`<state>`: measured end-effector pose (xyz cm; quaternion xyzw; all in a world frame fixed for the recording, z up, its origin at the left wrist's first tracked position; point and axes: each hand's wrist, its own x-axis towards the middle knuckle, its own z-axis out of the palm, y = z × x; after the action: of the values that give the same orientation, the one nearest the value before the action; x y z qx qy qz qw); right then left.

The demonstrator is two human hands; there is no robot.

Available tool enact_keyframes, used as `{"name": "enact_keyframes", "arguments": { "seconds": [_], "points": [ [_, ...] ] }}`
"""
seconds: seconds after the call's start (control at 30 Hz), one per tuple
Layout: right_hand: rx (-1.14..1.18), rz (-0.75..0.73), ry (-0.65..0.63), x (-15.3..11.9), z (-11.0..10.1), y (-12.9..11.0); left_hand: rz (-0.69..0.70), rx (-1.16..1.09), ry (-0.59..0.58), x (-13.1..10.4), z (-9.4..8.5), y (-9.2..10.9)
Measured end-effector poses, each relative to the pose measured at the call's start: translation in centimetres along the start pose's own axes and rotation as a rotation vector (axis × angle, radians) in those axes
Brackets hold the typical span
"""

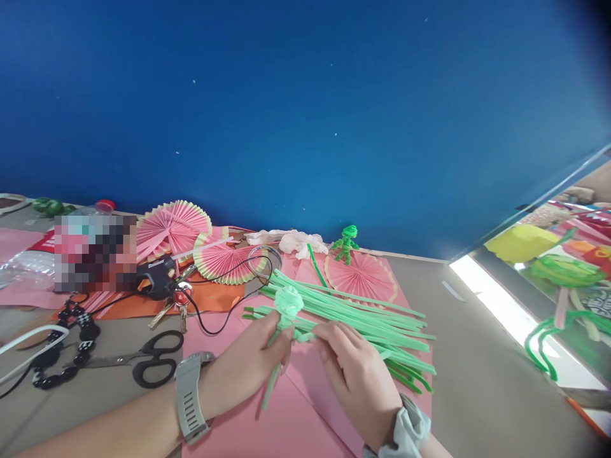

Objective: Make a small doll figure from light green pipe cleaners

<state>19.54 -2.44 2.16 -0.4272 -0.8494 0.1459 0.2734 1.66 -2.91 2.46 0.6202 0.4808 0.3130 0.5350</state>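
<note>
My left hand (pixel 255 353) is closed around a light green pipe-cleaner figure (pixel 289 303). Its coiled round head sticks up above my fingers, and a straight length hangs down below them. My right hand (pixel 356 359) pinches the end of a short twisted piece reaching out from the figure's side. Behind and under the hands, a bundle of loose pipe cleaners (pixel 363 318) in light and darker green lies on pink paper (pixel 258 432). Against the blue wall stands a small darker green pipe-cleaner figure (pixel 347 244).
Left of my hands lie black-handled scissors (pixel 155 362), keys (pixel 182 312), and a black bead string (pixel 67 375). Pleated pink paper fans (pixel 176 226) lie near the blue wall (pixel 305 114). A plastic bottle (pixel 28 270) rests at far left, partly blurred out.
</note>
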Motion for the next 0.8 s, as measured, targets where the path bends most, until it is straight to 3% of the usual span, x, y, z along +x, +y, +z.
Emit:
{"name": "enact_keyframes", "arguments": {
  "seconds": [0.1,0.17,0.23,0.37,0.43,0.5,0.57,0.67,0.73,0.8],
  "points": [
    [0.126,0.076,-0.068,0.3,0.0,0.5,-0.022,-0.292,-0.202,0.0,0.2,0.3],
    [0.135,0.063,-0.134,0.3,0.4,0.6,-0.054,-0.49,-0.207,0.0,0.3,0.3],
    [0.058,0.02,-0.158,0.0,1.1,0.4,-0.068,-0.519,-0.103,0.1,0.2,0.2],
    [-0.118,-0.065,-0.091,-0.5,1.5,-0.3,-0.01,-0.14,0.179,0.1,-0.1,0.0],
    [-0.134,-0.083,-0.05,-0.6,1.1,-0.5,0.002,0.001,0.235,0.1,-0.2,0.0],
    [-0.096,-0.084,-0.029,-0.5,0.5,-0.3,-0.001,0.056,0.188,0.1,-0.2,0.0],
    [-0.015,-0.04,-0.006,-0.3,0.0,0.1,-0.007,0.018,0.047,0.0,-0.2,0.2],
    [0.131,0.072,0.015,0.0,-0.2,0.7,-0.006,-0.289,-0.21,-0.2,0.0,0.5],
    [0.167,0.083,-0.009,0.1,0.2,0.7,-0.016,-0.535,-0.227,-0.2,0.2,0.7],
    [0.115,0.025,-0.054,-0.1,0.9,0.4,-0.018,-0.63,-0.119,-0.1,0.4,0.7]
  ]
}}
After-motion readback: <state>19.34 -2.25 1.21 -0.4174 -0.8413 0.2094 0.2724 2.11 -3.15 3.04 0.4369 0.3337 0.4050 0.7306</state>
